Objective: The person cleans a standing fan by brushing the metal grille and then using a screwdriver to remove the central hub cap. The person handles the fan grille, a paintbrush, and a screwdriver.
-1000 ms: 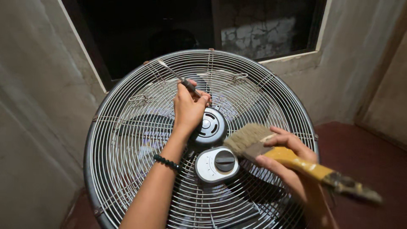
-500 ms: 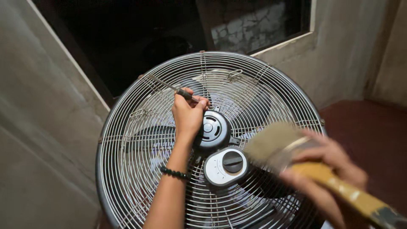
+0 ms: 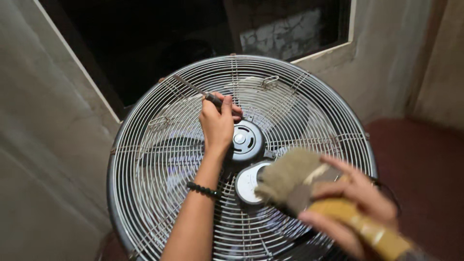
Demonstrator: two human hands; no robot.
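Nearest me, my right hand (image 3: 355, 208) is wrapped around the yellow handle of a wide paintbrush (image 3: 309, 186), blurred with motion. Its pale bristles (image 3: 285, 174) sit over the white control dial housing (image 3: 249, 183) on the back of the fan, covering most of the knob. I judge short, light strokes work best here, bristle tips only, so dust lifts out of the dial edge instead of packing in.

Next out, my left hand (image 3: 218, 125), beaded bracelet (image 3: 204, 190) on the wrist, is closed on a screwdriver (image 3: 203, 94) and rests on the wire grille (image 3: 159, 193) just beside the dark motor hub (image 3: 244, 140). The shaft points toward the grille's upper left rim. Keeping that hand pressed down should steady the fan while I brush.

The grille wires stand between the brush and the grey blades (image 3: 290, 123) behind them; bristles could snag on wires. A clip (image 3: 268, 81) sits near the top rim.

Beyond: plaster walls (image 3: 43, 145), dark window opening (image 3: 159, 43) with pale frame, reddish floor (image 3: 425, 159) at right.
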